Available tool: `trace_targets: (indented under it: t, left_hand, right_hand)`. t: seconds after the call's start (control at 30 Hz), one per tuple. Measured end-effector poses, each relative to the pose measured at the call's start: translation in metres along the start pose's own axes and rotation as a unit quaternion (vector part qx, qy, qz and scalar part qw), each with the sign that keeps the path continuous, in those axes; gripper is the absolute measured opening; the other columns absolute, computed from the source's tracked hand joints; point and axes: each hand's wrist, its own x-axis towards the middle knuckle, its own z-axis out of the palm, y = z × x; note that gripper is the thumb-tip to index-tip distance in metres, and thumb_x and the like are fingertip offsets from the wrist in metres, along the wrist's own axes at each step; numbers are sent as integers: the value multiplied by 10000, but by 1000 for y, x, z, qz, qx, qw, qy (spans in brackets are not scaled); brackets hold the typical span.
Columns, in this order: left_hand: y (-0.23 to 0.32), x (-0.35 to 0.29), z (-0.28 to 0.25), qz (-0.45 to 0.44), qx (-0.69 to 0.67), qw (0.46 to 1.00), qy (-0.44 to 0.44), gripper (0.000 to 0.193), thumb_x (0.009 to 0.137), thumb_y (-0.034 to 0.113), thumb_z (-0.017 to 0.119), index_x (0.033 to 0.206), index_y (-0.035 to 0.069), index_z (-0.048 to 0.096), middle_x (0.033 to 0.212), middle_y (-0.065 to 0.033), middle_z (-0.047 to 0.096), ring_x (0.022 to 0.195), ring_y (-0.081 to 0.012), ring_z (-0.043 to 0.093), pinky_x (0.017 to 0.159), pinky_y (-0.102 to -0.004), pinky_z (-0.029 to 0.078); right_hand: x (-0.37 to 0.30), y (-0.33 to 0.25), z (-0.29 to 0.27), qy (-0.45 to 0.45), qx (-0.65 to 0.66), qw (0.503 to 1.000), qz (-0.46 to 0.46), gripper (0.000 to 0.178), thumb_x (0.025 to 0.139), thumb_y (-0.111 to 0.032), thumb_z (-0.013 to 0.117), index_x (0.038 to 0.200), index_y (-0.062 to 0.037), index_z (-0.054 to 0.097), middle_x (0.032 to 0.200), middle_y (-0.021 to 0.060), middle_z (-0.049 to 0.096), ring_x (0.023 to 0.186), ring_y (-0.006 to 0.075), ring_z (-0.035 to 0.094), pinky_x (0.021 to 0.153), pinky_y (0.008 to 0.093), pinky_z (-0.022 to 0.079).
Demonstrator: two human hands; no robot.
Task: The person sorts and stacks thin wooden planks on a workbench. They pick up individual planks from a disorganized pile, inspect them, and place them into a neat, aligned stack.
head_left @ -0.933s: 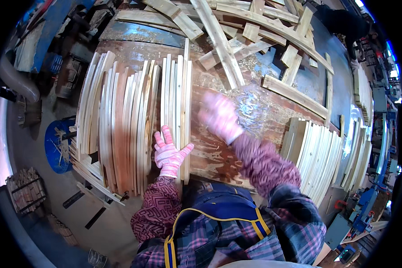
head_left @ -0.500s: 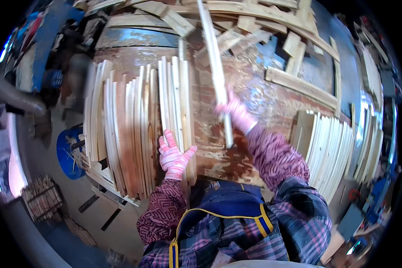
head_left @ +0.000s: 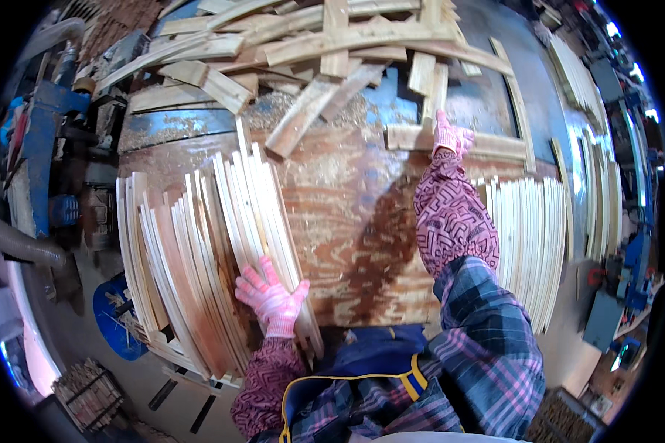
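Note:
My left hand (head_left: 272, 299), in a pink and white knit glove, lies with fingers spread across the near part of several long pale wooden strips (head_left: 247, 203). These strips slant a little and stand against a wider row of strips (head_left: 188, 273) on the left. At the far right of the plywood table top (head_left: 347, 251), my gloved right hand (head_left: 451, 138) reaches over a short flat board (head_left: 495, 146). Its fingers look apart, and no strip shows in it. Whether it presses on the board is not clear.
Loose offcuts (head_left: 295, 48) and sawdust heap along the far side. Another row of upright-edged strips (head_left: 528, 244) stands at right, partly behind my right sleeve. A blue tub (head_left: 118, 325) with wood scraps sits on the floor at left.
My right hand has let go of the long strip it held and moved away to the far right. The strips under my left hand now slant more. The whole view has shifted.

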Motion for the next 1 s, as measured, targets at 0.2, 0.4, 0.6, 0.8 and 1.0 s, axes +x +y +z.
trace_targets:
  t: [0.2,0.4,0.6,0.8,1.0]
  left_hand:
    - [3,3,-9,2,7,999,-39,1241,687,723,733,1599,113,154,1621,-314,75,1454,-577,103,1172,-671,75]
    - [-5,-1,5,-3,-24,998,-50,1224,739,728,700,1618,123,100,1636,-301,42,1458,-569,103,1181,-647,84]
    - [0,31,-14,-68,-109,991,-47,1280,691,643,809,1620,129,95,1641,-310,56,1475,-499,212,1206,-500,247]
    - [10,36,-27,-101,-127,982,-98,1299,681,671,798,1631,246,20,1659,-262,-83,1496,-499,116,1207,-549,210]
    - [11,18,-15,-37,-110,991,-66,1328,673,752,754,1632,194,25,1642,-309,-67,1489,-522,116,1197,-557,215]
  right_hand:
    - [20,-6,22,105,54,992,44,1044,762,-380,780,1555,-16,206,1457,235,427,1353,362,460,1106,492,389]
    - [-130,157,-17,-96,426,822,-365,929,862,-207,705,1565,29,144,1506,246,376,1419,349,366,1144,429,368]
    - [-187,136,-51,-103,207,874,-427,1091,762,-191,791,1559,105,108,1573,305,283,1478,420,272,1221,475,233]
    - [-52,60,-45,-180,96,963,-176,743,745,-236,790,1332,2,402,1099,215,645,937,352,690,823,444,568]
    - [-184,180,-79,-265,254,880,-300,892,855,-80,617,1595,17,129,1569,292,316,1410,368,421,1136,401,425]
